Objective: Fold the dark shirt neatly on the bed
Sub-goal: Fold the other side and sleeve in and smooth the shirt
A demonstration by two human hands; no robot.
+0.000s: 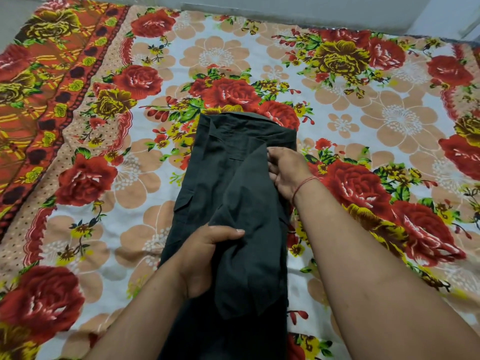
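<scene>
Dark charcoal cotton shirt (228,203): lies lengthwise along the middle of the bed, folded into a long narrow strip, collar end away from the person, lower end running out of view at the bottom edge. A flapped pocket shows on its left side. A loose layer of the cloth is bunched and raised over the strip's centre.

Bed sheet, floral print, red roses and peach blossoms on white, orange patterned border at left (104,178): covers the bed under the shirt.

Left hand (205,258): grip closed on the bunched layer near the shirt's lower middle, thumb on top of the cloth.

Right hand (288,172): grip pinching the same layer's edge at the shirt's right side, fingers curled in. Red thread band (304,185) at the wrist.
</scene>
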